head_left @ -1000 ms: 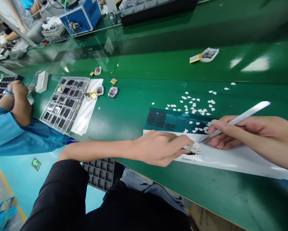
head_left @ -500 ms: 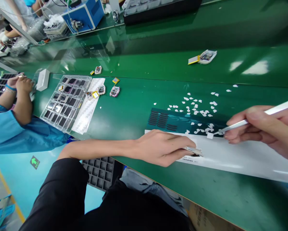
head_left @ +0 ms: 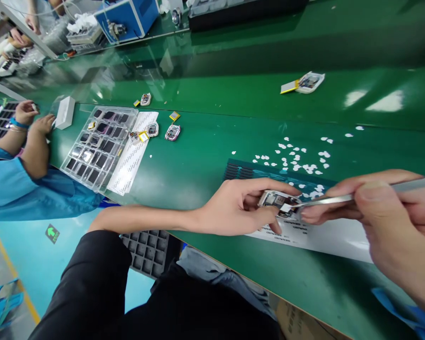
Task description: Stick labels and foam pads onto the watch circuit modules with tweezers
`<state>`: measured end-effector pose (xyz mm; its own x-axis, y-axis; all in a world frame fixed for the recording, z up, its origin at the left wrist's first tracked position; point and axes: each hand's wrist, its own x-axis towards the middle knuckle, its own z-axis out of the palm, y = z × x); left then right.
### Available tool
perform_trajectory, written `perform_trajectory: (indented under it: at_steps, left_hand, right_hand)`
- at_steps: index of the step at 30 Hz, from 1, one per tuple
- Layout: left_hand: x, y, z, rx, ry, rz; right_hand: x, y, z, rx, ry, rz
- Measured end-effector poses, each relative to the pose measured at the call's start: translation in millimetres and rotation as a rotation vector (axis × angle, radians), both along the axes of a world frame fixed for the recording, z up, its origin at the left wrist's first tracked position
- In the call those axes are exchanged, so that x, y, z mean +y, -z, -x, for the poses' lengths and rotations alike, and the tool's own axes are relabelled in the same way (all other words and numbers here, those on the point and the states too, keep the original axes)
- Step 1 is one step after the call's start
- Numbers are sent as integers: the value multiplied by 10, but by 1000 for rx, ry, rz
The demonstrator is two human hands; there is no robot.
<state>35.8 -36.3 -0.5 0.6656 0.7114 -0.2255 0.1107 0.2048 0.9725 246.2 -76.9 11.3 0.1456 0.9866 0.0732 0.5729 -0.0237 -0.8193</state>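
My left hand (head_left: 246, 208) grips a small white-cased electronic device (head_left: 272, 199) by its edges, its open inside with circuitry facing up. My right hand (head_left: 382, 208) is closed around metal tweezers (head_left: 329, 201), whose tips reach into the device. At the tips a small white square piece (head_left: 286, 207) lies over the circuitry; whether the tips still pinch it I cannot tell. Below the hands is a white sheet (head_left: 325, 238) with rows of dark print. Behind it, a dark green strip (head_left: 238, 171) bears black pieces, and white round stickers (head_left: 297, 158) are scattered around.
Another opened device (head_left: 309, 82) with its battery lies at the back right. Several more (head_left: 172, 132) lie left of centre, near a clear compartment tray (head_left: 102, 141) and a printed paper (head_left: 129, 165). A co-worker's hands (head_left: 38, 120) are at the far left, beside a white box (head_left: 65, 112).
My left hand has turned the device face up. My right hand has brought the tweezers and the white square leftward from the sheet's edge onto the device.
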Motion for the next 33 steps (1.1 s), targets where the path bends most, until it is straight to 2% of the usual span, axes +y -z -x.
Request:
perform_trajectory:
  at_steps: [5,10,25,33]
  left_hand:
    - [-67,28,5,-72,6,-7]
    - [-99,50,-5,-77,-12,-25]
    - [-120,58,-28,-47,-23,-74]
    - [-121,43,-36,-40,-29,-38]
  right_hand:
    - [16,-39,103,139,13,31]
    - [-10,-25,123,189,14,15]
    - [22,26,134,146,7,49]
    - [14,37,126,123,15,75]
